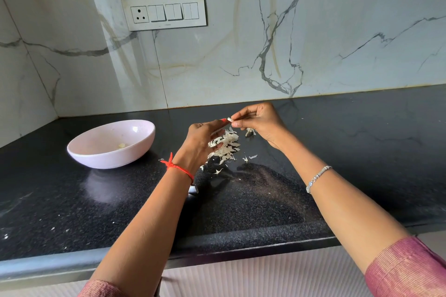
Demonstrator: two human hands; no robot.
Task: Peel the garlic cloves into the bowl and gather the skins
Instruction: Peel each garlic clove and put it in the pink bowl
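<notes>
Between the fingertips of both hands a small garlic clove (229, 119) is pinched: the left hand (202, 137) curls its thumb and fingers onto one end, and the right hand (258, 120) nips the other end with thumb and forefinger. Just beneath the hands, skins (226, 144) lie heaped on the black counter (96, 200). Left of the left hand stands a pink bowl (111, 160) with a peeled clove (121, 145) inside.
</notes>
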